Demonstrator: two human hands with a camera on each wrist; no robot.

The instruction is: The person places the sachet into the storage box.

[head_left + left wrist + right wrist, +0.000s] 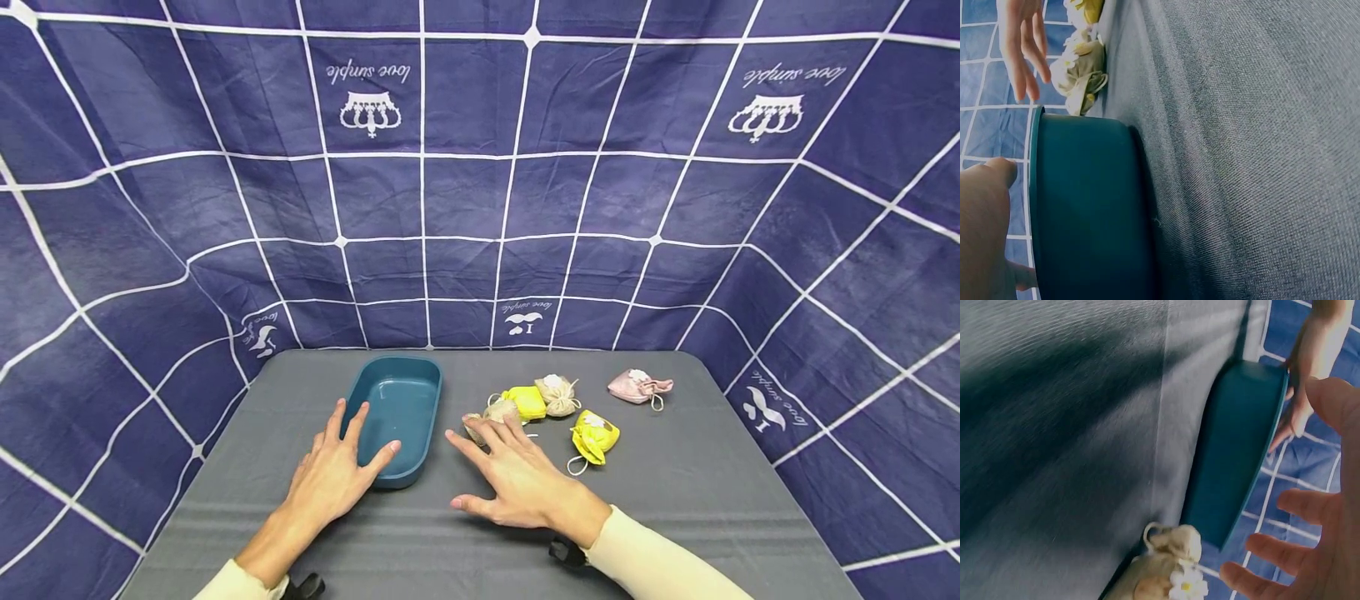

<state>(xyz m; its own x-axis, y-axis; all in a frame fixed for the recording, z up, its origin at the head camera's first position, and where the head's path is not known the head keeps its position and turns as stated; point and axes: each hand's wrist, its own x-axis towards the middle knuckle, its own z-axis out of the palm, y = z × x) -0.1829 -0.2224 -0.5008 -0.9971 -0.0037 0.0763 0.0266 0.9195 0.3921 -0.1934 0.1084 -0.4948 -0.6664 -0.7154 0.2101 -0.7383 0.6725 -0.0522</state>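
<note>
A teal oblong bin (401, 408) stands on the grey table, left of the middle. Over its near left side my left hand (330, 475) hovers with fingers spread and thumb reaching over the opening; the left wrist view shows the bin's outer wall (1091, 200) beside that hand. My right hand (521, 479), fingers apart and palm down, is to the right of the bin and holds nothing. Just beyond its fingertips lie beige drawstring pouches (501, 411), partly hidden by the fingers. In the right wrist view, a beige pouch (1172, 569) with a white flower lies below the fingers.
A yellow pouch (527, 402) touches a beige pouch (558, 395) behind the right hand. Another yellow pouch (594, 437) lies nearer, and a pink pouch (639, 386) sits farther right. Blue checked cloth (465, 200) walls the table's back and sides.
</note>
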